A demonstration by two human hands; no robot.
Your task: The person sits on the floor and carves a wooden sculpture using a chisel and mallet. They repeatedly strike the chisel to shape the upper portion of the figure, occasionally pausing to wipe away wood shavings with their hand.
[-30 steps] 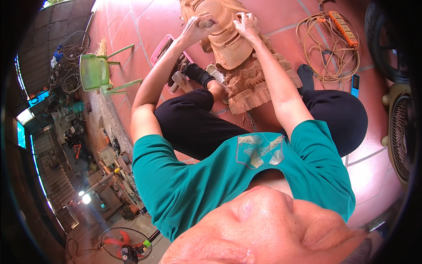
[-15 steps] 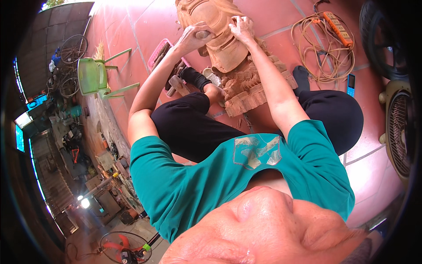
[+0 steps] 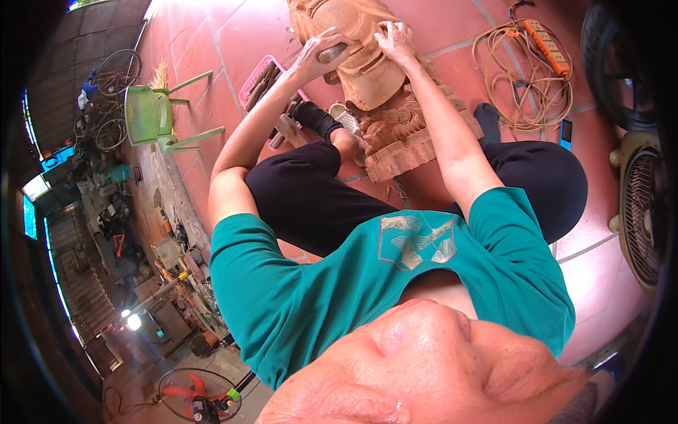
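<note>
A carved reddish-brown wooden statue (image 3: pixel 372 86) lies on the floor in front of me, its ornate stepped base (image 3: pixel 417 145) towards me and its far end cut off by the picture's top edge. My left hand (image 3: pixel 319 55) is closed round a rounded wooden handle (image 3: pixel 332 53) over the statue's left side. Any blade on that handle is hidden. On the statue's right side, my right hand (image 3: pixel 395 42) rests with curled fingers pressed to the carved surface. Whether those fingertips pinch something is too small to tell.
Beside my left foot are a pink basket (image 3: pixel 246 92) of tools and a wooden mallet-like tool (image 3: pixel 288 131). A green chair (image 3: pixel 145 115) stands left. At right are an orange power strip (image 3: pixel 547 48), a coiled cord (image 3: pixel 491 78), a blue phone (image 3: pixel 566 133), a wheel (image 3: pixel 618 67) and a fan (image 3: pixel 641 205).
Both hands have shifted slightly right along the statue, and the whole view has moved a little. My left hand keeps its grip on the handle.
</note>
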